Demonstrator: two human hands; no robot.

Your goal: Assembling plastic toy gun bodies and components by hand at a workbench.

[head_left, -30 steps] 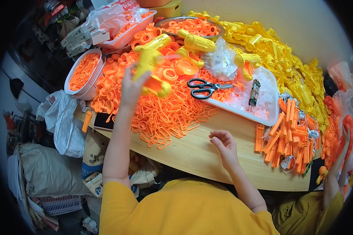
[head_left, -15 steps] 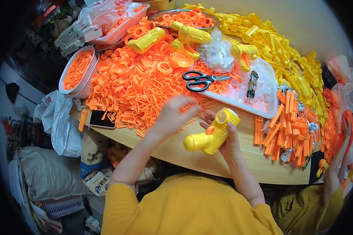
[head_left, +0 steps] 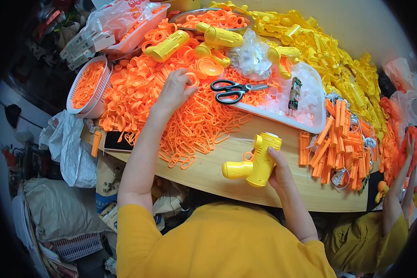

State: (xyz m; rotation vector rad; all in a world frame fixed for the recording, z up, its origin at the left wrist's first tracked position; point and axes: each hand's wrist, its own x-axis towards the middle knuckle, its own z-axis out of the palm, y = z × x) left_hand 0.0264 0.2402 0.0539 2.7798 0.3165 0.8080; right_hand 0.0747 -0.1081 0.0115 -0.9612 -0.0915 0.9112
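Yellow gun-shaped shell (head_left: pixel 262 167) juts leftward from the right grip (head_left: pixel 281 174).

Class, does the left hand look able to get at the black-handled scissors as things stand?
Probably yes: the left hand is nearby, and the black-handled scissors lie uncovered, handles towards it.
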